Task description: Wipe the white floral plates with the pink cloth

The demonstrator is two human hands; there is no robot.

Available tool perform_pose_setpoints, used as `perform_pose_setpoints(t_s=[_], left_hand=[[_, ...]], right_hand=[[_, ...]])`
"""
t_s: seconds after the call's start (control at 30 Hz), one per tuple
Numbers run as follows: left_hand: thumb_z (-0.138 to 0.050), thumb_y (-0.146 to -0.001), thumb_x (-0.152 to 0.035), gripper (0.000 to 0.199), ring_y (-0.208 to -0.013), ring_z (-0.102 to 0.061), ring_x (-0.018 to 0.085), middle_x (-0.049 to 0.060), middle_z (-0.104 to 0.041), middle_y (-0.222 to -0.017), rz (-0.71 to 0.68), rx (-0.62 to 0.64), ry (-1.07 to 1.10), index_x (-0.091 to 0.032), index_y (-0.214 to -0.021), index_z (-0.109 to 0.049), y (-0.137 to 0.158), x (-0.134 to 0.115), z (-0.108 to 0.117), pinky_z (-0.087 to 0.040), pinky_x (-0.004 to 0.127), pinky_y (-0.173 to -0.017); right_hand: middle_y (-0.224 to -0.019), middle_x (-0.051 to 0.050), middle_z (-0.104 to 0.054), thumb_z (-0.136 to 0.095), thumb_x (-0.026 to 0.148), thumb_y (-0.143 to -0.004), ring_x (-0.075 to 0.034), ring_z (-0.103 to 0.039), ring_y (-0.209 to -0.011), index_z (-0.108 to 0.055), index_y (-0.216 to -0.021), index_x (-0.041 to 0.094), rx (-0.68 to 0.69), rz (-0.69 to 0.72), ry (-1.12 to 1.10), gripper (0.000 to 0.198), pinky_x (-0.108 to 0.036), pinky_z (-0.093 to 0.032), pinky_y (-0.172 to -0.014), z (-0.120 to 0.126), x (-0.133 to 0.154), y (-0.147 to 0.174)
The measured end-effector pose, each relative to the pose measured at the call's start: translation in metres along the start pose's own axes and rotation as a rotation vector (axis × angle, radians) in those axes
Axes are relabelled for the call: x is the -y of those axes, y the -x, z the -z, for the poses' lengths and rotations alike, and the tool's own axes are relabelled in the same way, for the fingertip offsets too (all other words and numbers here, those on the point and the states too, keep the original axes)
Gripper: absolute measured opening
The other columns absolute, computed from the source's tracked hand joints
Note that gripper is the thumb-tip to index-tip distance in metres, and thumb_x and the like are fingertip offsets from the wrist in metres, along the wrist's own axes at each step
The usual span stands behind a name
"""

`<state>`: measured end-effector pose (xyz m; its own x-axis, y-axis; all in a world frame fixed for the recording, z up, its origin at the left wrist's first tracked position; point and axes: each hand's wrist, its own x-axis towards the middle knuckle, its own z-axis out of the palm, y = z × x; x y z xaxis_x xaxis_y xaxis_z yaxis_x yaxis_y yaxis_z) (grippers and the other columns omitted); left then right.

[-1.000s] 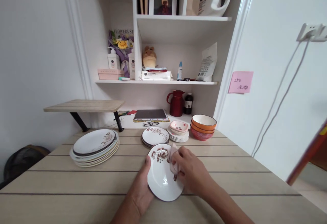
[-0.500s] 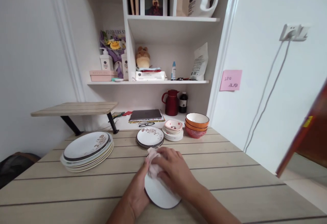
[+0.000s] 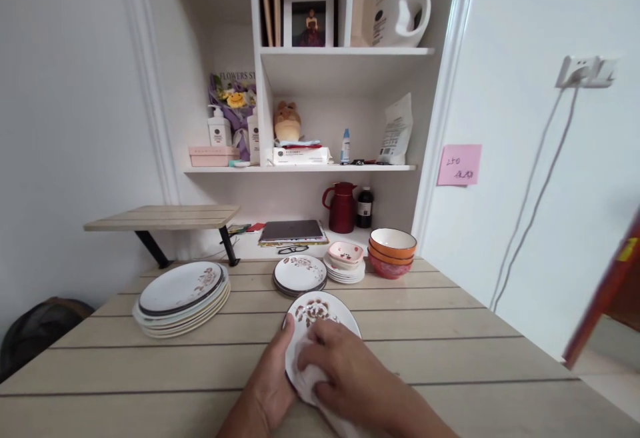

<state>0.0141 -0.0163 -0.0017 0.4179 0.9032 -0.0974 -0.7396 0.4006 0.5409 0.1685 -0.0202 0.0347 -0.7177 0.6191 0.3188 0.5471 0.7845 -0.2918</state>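
Note:
A small white plate (image 3: 336,305) with a brown flower pattern and a dark rim is tilted up over the table's front part. My left hand (image 3: 273,375) grips it at the left edge, thumb on the face and fingers behind. Against the plate's lower half, my right hand (image 3: 345,365) presses a crumpled pale cloth (image 3: 311,377), fingers bent over it. Part of the cloth and the lower plate is hidden by that hand. Just beyond lies a short stack of similar flowered plates (image 3: 300,273).
On the wooden table (image 3: 450,351), a stack of larger plates (image 3: 180,289) stands left near a raised wooden shelf (image 3: 165,217). Small dishes (image 3: 346,256) and stacked bowls (image 3: 393,243) sit at the back right. Behind are a laptop (image 3: 291,230), glasses (image 3: 293,249) and a red jug (image 3: 342,208).
My right hand has moved the cloth from the plate's upper part down to its lower part, uncovering the flower pattern. The view has tipped slightly up and left.

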Motion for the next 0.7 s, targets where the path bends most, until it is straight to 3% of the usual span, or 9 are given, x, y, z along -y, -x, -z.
perform_pose_setpoints(t_s=[0.23,0.37,0.53,0.63,0.7], left_hand=[[-0.054,-0.085,-0.046,0.056,-0.103,-0.064,0.028,0.014,-0.070,-0.108,0.022,-0.025,-0.013,-0.014,-0.130,-0.051,-0.001,0.007,-0.007,-0.042,0.042,-0.097],[-0.053,-0.085,-0.046,0.059,-0.107,-0.062,0.029,0.015,-0.067,-0.114,-0.014,-0.006,0.022,-0.016,-0.136,-0.045,0.002,0.004,-0.008,-0.039,0.044,-0.100],[-0.050,-0.087,-0.044,0.059,-0.112,-0.059,0.029,0.016,-0.065,-0.119,-0.135,0.012,0.067,-0.017,-0.139,-0.041,0.004,-0.005,-0.001,-0.035,0.045,-0.103],[-0.050,-0.086,-0.048,0.061,-0.110,-0.060,0.031,0.018,-0.067,-0.114,-0.065,0.021,0.072,-0.013,-0.136,-0.045,0.005,-0.006,0.001,-0.037,0.045,-0.102],[-0.052,-0.084,-0.051,0.063,-0.108,-0.061,0.032,0.018,-0.069,-0.109,0.026,0.025,0.063,-0.010,-0.132,-0.049,0.005,-0.004,0.000,-0.039,0.044,-0.099]], right_hand=[[-0.115,-0.004,-0.052,-0.061,0.022,-0.079,-0.023,-0.046,-0.104,-0.060,-0.112,0.035,-0.217,-0.136,0.105,0.035,-0.039,-0.031,-0.088,-0.002,-0.016,-0.015],[-0.107,-0.007,-0.054,-0.058,0.020,-0.081,-0.024,-0.048,-0.098,-0.062,-0.113,0.032,-0.278,-0.247,0.165,0.035,-0.037,-0.033,-0.083,0.005,-0.033,-0.010],[-0.094,-0.004,-0.056,-0.056,0.012,-0.073,-0.021,-0.051,-0.089,-0.067,-0.097,0.028,-0.117,-0.193,0.165,0.030,-0.033,-0.035,-0.079,0.012,-0.033,0.001],[-0.090,0.000,-0.057,-0.062,0.016,-0.069,-0.017,-0.053,-0.082,-0.068,-0.090,0.030,0.044,-0.061,0.026,0.026,-0.028,-0.036,-0.075,0.009,-0.017,0.006],[-0.094,0.002,-0.058,-0.065,0.019,-0.070,-0.016,-0.053,-0.085,-0.067,-0.092,0.032,0.079,0.021,-0.050,0.025,-0.027,-0.037,-0.076,0.004,-0.004,0.005]])
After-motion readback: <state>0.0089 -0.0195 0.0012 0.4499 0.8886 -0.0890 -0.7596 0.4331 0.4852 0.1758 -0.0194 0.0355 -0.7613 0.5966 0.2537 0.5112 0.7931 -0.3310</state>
